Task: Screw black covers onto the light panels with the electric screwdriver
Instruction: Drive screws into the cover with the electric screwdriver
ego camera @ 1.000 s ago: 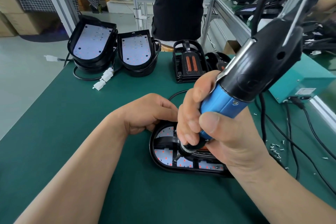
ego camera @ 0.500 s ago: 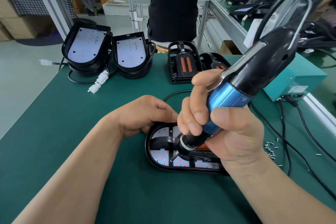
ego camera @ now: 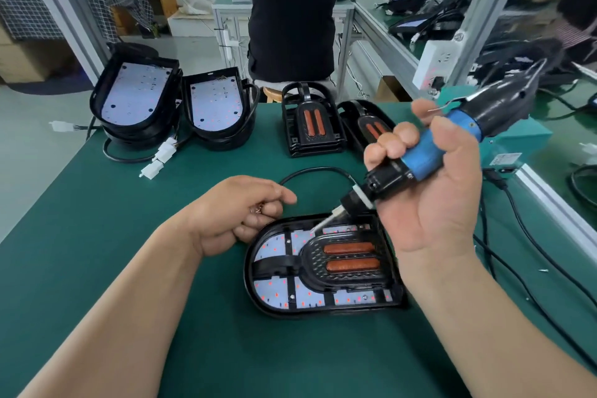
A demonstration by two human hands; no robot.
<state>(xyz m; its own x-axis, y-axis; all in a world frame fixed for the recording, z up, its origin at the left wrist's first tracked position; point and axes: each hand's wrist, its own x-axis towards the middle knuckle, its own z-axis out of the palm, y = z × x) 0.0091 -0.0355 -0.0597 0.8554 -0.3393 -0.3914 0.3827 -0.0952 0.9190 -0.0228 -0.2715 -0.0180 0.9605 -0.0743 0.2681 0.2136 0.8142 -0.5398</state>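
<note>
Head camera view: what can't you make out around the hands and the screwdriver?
Head view: what the left hand holds; its curled fingers hide it.
Head view: whether the screwdriver tip sits on a screw; too small.
Head view: the right end of the light panel; the right hand covers it.
Head view: the screwdriver's back end; blurred.

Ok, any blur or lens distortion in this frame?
Head view: wide-angle lens slants the grey metal frame posts near the edges; the person at far right is motion-blurred; the blue-and-black electric screwdriver and the black-covered light panel are sharp.
</note>
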